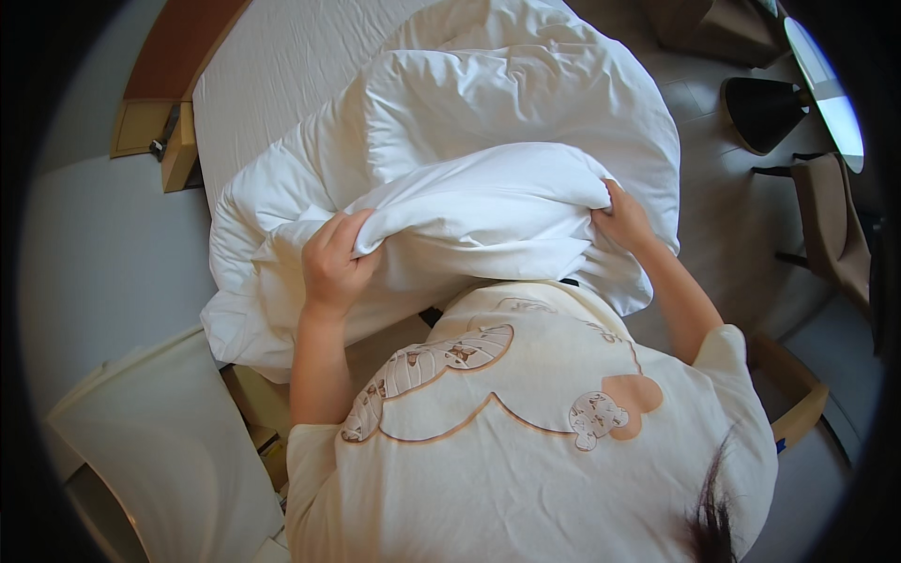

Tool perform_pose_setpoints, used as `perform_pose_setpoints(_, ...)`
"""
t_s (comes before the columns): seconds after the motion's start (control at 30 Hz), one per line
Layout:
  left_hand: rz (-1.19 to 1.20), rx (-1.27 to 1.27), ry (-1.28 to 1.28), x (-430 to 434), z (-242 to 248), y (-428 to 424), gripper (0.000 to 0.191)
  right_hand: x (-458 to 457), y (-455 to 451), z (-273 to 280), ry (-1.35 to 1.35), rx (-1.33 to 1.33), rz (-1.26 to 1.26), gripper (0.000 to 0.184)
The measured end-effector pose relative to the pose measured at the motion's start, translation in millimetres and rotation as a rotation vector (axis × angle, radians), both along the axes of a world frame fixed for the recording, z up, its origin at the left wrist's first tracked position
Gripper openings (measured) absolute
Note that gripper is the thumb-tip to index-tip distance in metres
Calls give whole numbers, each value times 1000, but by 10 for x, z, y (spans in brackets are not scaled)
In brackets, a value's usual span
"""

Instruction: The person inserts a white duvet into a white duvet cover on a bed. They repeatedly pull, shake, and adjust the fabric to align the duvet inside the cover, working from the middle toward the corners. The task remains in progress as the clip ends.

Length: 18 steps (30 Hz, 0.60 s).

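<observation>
A thick white duvet (486,91) lies bunched across the near part of the bed, its folds loose and uneven. My left hand (338,260) grips the edge of the white cloth, thumb below and fingers over it. Over on the right, my right hand (623,214) clutches the same raised edge with its fingers curled in. Between both hands the lifted fold spans in front of my waist. Beyond the duvet, a white fitted sheet (281,63) covers the mattress. What lies under the duvet is hidden.
At the left stands a wooden nightstand (179,151) against the headboard. A pale curtain-like sheet (176,436) hangs at lower left. On the right are a black cone-shaped table base (760,112), a brown chair (820,204) and an open cardboard-coloured box (799,408).
</observation>
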State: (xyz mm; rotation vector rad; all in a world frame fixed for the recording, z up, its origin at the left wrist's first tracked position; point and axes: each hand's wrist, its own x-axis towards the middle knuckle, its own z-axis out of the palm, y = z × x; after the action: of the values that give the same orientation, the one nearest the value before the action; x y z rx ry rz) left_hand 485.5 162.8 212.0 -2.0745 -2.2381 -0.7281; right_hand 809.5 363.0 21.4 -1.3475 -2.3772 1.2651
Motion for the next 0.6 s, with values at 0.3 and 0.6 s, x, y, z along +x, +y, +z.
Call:
perform_pose_setpoints(0.3, 197, 65, -144, -218, 342, -412, 25, -230, 1196, 1268, 351, -9, 119, 45)
perform_pose_setpoints(0.6, 306, -198, -331, -365, -426, -345, 23, -518, -805, -16, 103, 262, 115, 19)
